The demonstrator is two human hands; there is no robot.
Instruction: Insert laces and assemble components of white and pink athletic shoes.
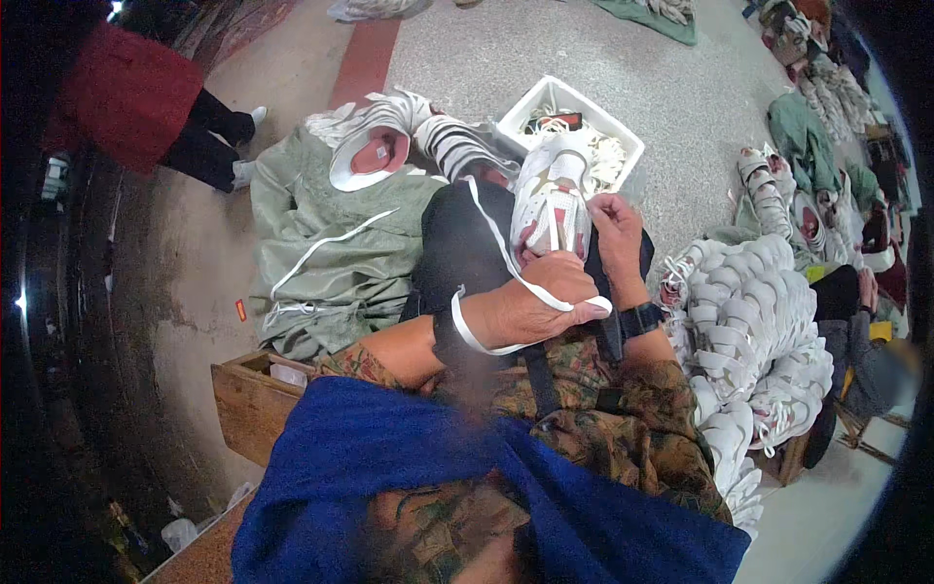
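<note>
A white sneaker [552, 200] with pink and red parts rests at my lap, toe pointing away from me. My left hand [535, 297] is closed at the sneaker's near end, with a white shoelace [516, 258] pinched at the thumb. The lace loops over this hand and hangs round the wrist. My right hand [620, 238] is beside the sneaker's right edge, fingers curled together; what they hold, if anything, is hidden. Just beyond the sneaker stands a white plastic bin [632, 156] with pale laces inside.
To the left, a green-grey sack [331, 214] has white shoes [370, 161] on it. Stacked white shoes [744, 311] fill the right side. A wooden drawer [255, 404] is at lower left. One person in red [126, 97] stands far left; another person [861, 350] sits far right.
</note>
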